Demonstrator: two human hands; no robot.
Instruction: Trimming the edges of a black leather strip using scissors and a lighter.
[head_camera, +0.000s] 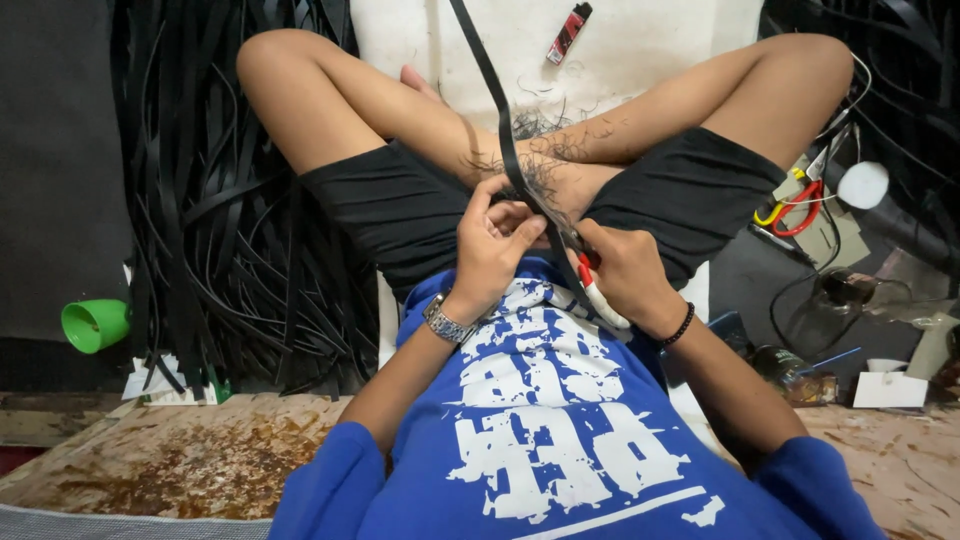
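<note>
Far left, a green cup (95, 324) beside heaped black strips (240, 250). Centre, left hand (492, 245) pinched shut on a long black strap (497, 110) running far upward. Just right, right hand (625, 272) closed round a red-and-white cutter (598, 292) touching that strap. Far right, red scissors (797, 208).

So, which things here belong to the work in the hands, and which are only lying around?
In use: black strap, pinched by left hand; red-and-white tool in right hand.
Lying about: lighter, scissors, green cup, strap pile.
</note>
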